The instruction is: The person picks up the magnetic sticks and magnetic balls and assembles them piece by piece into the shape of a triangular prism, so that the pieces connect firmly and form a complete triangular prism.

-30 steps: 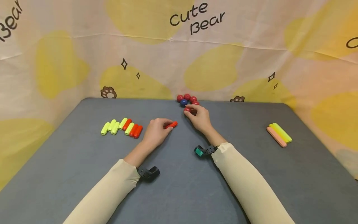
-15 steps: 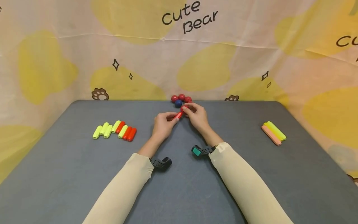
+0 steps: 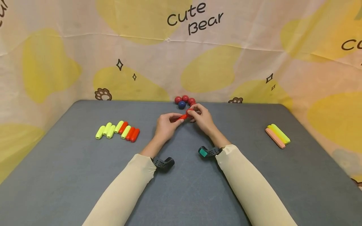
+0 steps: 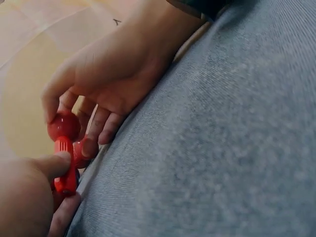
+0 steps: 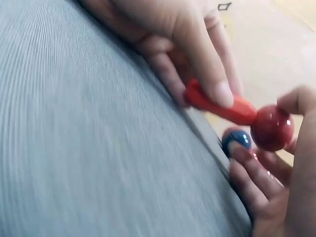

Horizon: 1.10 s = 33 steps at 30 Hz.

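My left hand (image 3: 166, 127) pinches a short red rod (image 4: 64, 173) between thumb and fingers. Opposite it, my right hand (image 3: 204, 120) holds a glossy red ball (image 5: 272, 129) by its fingertips. One end of the rod meets the ball in both wrist views; whether the two are joined I cannot tell. Just behind the hands in the head view sit a blue ball (image 3: 182, 104) and several more red balls (image 3: 185, 98), partly covered by the right hand.
To the left lie several short yellow-green rods (image 3: 111, 131) and red rods (image 3: 135, 135), side by side on the grey table (image 3: 181, 194). Longer yellow rods (image 3: 280, 134) and a pink rod (image 3: 275, 138) lie at the right. A printed cloth (image 3: 158, 69) hangs behind the table.
My left hand has carried the red rod right and away from me, up to the ball in my right hand. The right hand stays near the ball cluster.
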Available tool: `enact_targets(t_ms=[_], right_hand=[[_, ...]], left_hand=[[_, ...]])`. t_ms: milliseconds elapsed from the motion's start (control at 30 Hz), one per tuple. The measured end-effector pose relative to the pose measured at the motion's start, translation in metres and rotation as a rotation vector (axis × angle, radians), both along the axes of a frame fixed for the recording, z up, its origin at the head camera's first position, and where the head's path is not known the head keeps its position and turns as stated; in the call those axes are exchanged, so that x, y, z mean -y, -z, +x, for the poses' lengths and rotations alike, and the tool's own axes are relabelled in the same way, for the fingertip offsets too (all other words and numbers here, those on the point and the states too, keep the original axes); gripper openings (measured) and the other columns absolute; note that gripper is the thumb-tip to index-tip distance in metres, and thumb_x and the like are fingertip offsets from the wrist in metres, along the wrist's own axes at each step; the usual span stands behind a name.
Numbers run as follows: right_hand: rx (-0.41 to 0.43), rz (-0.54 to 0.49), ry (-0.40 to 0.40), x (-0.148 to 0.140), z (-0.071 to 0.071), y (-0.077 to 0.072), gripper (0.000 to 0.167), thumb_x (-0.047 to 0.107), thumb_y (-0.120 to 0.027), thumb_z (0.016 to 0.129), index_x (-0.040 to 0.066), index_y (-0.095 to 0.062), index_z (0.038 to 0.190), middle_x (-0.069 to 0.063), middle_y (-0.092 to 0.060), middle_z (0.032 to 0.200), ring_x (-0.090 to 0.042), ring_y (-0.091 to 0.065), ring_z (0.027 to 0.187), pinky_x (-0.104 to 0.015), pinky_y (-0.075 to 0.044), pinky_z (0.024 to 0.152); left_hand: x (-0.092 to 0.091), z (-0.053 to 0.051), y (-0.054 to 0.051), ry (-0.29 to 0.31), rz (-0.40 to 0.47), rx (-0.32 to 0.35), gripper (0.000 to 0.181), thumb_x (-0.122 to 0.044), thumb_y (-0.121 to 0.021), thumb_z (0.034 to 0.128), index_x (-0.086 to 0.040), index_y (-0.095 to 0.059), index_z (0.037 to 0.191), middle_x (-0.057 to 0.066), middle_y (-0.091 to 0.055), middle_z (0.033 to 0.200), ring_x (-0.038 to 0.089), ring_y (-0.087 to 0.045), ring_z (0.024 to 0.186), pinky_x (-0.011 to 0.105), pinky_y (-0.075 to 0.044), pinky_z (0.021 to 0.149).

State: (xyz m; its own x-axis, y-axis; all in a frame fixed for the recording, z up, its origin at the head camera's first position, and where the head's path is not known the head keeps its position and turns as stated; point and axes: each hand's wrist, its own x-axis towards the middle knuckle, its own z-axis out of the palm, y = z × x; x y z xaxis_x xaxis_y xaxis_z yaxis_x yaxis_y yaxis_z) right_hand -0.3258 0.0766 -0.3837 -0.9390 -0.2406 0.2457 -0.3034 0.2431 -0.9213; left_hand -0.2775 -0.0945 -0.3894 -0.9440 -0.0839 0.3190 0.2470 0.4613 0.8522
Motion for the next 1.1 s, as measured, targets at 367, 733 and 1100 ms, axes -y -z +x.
enact_targets(t_ms=[367, 733, 1100], right_hand=[[-0.034, 0.194, -0.215, -0.036, 0.014, -0.001, 0.026, 0.023, -0.073, 0.094, 0.01, -0.071, 0.116, -0.013, -0.072, 0.103, -0.013, -0.063, 0.079, -0.022, -0.053, 0.068], [-0.023, 0.093, -0.165, -0.039, 0.016, 0.002, 0.024, 0.017, -0.077, 0.09, 0.008, -0.076, 0.113, -0.002, -0.072, 0.085, -0.012, -0.06, 0.069, -0.024, -0.052, 0.061], [-0.015, -0.008, -0.034, -0.039, 0.013, 0.004, 0.022, 0.017, -0.077, 0.091, 0.004, -0.075, 0.108, -0.002, -0.071, 0.078, -0.012, -0.06, 0.064, -0.023, -0.05, 0.058]], left_hand=[[-0.001, -0.003, 0.0, 0.214, 0.104, -0.009, 0.024, -0.015, -0.08, 0.0871, -0.003, -0.077, 0.108, 0.015, -0.078, 0.105, 0.026, -0.074, 0.097, 0.026, -0.056, 0.081], [-0.006, -0.003, -0.002, 0.17, 0.266, 0.119, 0.024, -0.017, -0.067, 0.0979, 0.002, -0.074, 0.113, 0.019, -0.074, 0.11, 0.019, -0.072, 0.091, 0.03, -0.062, 0.083], [-0.015, -0.018, -0.004, 0.014, 0.3, 0.111, 0.023, -0.012, -0.066, 0.0978, 0.003, -0.071, 0.115, 0.019, -0.072, 0.109, 0.027, -0.07, 0.091, 0.031, -0.062, 0.079]])
